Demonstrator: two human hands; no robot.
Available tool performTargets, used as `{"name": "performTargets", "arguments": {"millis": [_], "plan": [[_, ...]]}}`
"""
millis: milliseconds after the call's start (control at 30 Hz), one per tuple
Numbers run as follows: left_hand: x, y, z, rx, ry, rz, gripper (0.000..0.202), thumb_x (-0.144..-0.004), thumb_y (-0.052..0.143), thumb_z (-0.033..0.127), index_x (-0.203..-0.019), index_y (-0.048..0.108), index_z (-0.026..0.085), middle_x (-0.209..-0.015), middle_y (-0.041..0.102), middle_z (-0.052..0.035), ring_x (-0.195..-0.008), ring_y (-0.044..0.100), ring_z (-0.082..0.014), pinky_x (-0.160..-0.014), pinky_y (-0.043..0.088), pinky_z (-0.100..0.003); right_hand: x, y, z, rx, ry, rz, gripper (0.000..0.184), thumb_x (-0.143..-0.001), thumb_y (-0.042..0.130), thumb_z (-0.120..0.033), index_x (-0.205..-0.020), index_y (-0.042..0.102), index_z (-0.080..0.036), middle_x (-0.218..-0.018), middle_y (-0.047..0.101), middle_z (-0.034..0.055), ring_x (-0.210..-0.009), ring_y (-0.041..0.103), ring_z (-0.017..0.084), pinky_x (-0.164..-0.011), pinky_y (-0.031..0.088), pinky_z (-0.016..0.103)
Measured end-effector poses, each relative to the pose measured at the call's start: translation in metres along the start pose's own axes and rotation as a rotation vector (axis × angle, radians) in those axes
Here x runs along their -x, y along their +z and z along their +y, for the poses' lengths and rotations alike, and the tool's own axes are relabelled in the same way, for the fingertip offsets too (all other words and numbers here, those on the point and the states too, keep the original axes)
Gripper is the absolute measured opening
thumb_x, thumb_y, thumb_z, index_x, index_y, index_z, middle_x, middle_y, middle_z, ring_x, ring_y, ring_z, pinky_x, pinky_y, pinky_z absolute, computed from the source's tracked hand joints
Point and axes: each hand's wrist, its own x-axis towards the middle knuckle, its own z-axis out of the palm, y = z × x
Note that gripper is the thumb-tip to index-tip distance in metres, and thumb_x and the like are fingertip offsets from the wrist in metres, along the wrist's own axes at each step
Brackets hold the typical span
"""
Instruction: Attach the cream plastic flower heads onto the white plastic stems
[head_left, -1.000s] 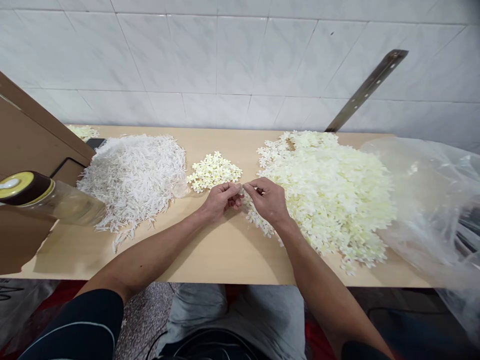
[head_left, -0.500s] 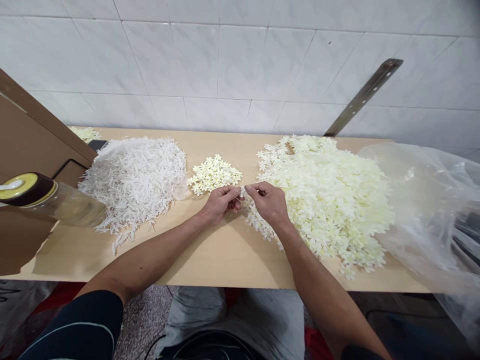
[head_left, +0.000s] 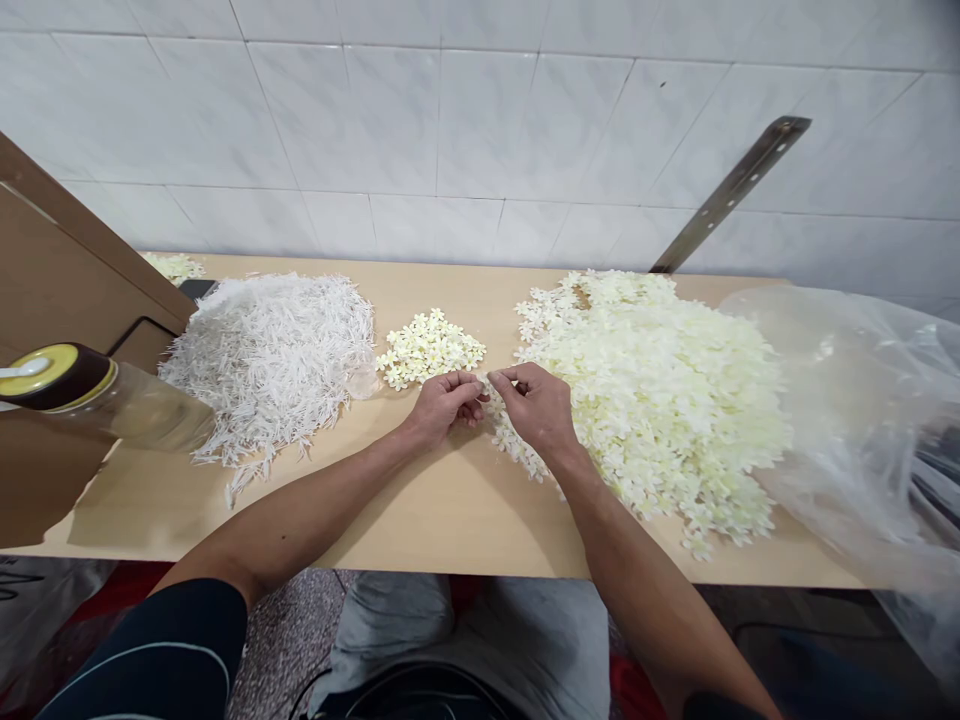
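My left hand is closed in a pinch, thumb against forefinger, at the middle of the table. Opposite it, fingertips almost touching, my right hand pinches too. A small pale artificial flower is between the fingertips, mostly hidden by them. Just behind my left hand lies a small heap of cream flowers with yellow centres. Beside and partly under my right hand spreads a large pile of pale yellow-white flower pieces. Farther left is a heap of thin white stem-like pieces.
A clear bottle with a yellow and brown lid stands at the left by a cardboard box. Clear plastic sheeting drapes over the right end. A metal bracket leans on the tiled wall.
My hands stay in nearly the same place. The pale flower between my fingertips shows less than before, and the view has shifted slightly.
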Motion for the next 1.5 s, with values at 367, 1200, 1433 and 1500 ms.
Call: {"name": "performTargets", "arguments": {"millis": [367, 1200, 1433, 1500], "plan": [[-0.002, 0.000, 0.000, -0.048, -0.028, 0.033, 0.027, -0.077, 0.075, 0.039, -0.078, 0.068, 0.013, -0.075, 0.070, -0.0062, -0.049, 0.056, -0.0077, -0.045, 0.043, -0.021, -0.001, -0.004, 0.001, -0.028, -0.018, 0.073, 0.024, -0.089, 0.067, -0.039, -0.077, 0.076, -0.021, -0.077, 0.072, 0.0031, -0.065, 0.059, 0.016, -0.066, 0.046, 0.030], [-0.003, -0.003, -0.003, 0.032, -0.022, -0.003, 0.029, -0.076, 0.078, 0.039, -0.078, 0.066, 0.012, -0.085, 0.070, -0.0084, -0.053, 0.057, -0.0079, -0.047, 0.043, -0.022, -0.011, -0.053, 0.012, -0.034, 0.070, -0.034, 0.024, -0.082, 0.075, -0.044, -0.087, 0.079, -0.020, -0.071, 0.068, 0.0031, -0.057, 0.052, 0.014, -0.056, 0.040, 0.030], [-0.002, -0.002, 0.000, 0.011, -0.018, -0.016, 0.028, -0.077, 0.077, 0.039, -0.078, 0.067, 0.013, -0.082, 0.070, -0.0073, -0.054, 0.057, -0.0079, -0.048, 0.044, -0.022, -0.006, -0.038, 0.006, 0.032, -0.175, -0.035, 0.019, -0.090, 0.069, -0.037, -0.099, 0.077, -0.022, -0.099, 0.075, 0.0066, -0.062, 0.058, 0.015, -0.061, 0.047, 0.031], [-0.002, -0.001, 0.000, 0.005, -0.015, -0.012, 0.028, -0.076, 0.077, 0.039, -0.079, 0.067, 0.013, -0.079, 0.069, -0.0064, -0.053, 0.056, -0.0079, -0.048, 0.043, -0.022, -0.003, -0.026, 0.003, 0.025, -0.217, -0.070, 0.023, -0.090, 0.071, -0.040, -0.104, 0.077, -0.022, -0.101, 0.074, 0.0072, -0.064, 0.059, 0.016, -0.064, 0.048, 0.032]]}}
